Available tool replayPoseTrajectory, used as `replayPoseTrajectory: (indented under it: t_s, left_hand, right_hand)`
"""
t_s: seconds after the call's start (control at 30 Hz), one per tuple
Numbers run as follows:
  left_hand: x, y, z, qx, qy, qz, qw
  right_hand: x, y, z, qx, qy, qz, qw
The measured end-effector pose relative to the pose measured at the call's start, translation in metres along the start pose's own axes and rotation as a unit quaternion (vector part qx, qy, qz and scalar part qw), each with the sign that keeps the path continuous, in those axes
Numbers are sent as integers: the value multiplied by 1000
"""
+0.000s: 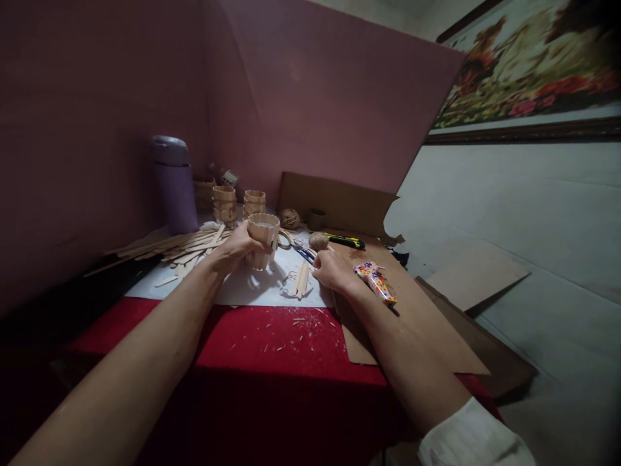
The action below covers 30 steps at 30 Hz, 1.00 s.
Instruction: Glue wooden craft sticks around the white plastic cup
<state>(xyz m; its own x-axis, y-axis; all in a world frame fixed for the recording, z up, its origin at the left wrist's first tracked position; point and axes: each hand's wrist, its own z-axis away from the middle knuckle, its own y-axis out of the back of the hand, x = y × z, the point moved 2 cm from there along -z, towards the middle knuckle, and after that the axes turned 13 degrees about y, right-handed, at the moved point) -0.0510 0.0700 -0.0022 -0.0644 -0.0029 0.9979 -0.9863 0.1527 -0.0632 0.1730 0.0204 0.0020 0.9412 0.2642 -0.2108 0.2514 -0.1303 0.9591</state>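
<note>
A cup-shaped holder of upright craft sticks [263,241] stands over the white sheet, with the fingers of my left hand [240,243] wrapped round its left side. My right hand [330,268] is curled closed beside a small ball of twine [319,241]. Its fingertips are partly hidden, so what they hold, if anything, cannot be made out. Dark scissors [305,254] lie just left of that hand. A few loose craft sticks [301,279] rest on the white sheet [242,288] between my hands.
At the left are a pile of craft sticks [194,246] and a purple bottle [175,194]. Two stick holders [224,206] stand behind. On the right, a brown board [417,323] bears a flowered glue gun [376,281] and a yellow-black utility knife [344,241]. Scraps litter the red cloth [252,343].
</note>
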Motion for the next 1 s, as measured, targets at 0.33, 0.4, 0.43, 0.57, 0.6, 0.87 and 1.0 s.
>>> replayPoseTrajectory:
  t_s: [0.33, 0.4, 0.43, 0.57, 0.6, 0.87, 1.0]
  left_hand:
    - [1, -5, 3, 4, 2, 12, 1000]
    - [1, -5, 2, 4, 3, 12, 1000]
    - [1, -5, 2, 4, 5, 11, 1000]
    - [1, -6, 2, 1, 8, 6, 1000]
    - [1, -6, 2, 2, 8, 7, 1000]
    - [2, -7, 2, 8, 9, -5, 1000]
    - [3, -7, 2, 17, 9, 2, 1000]
  right_hand:
    - [12, -1, -6, 24, -36, -259, 965]
    - [11, 2, -4, 31, -43, -316, 947]
    - [10, 3, -3, 34, -44, -340, 939]
    - [10, 1, -4, 58, -43, -401, 913]
    - [11, -1, -5, 69, -42, -410, 909]
    - [26, -9, -23, 205, -1, -367, 907]
    - [24, -10, -23, 217, -9, -349, 912]
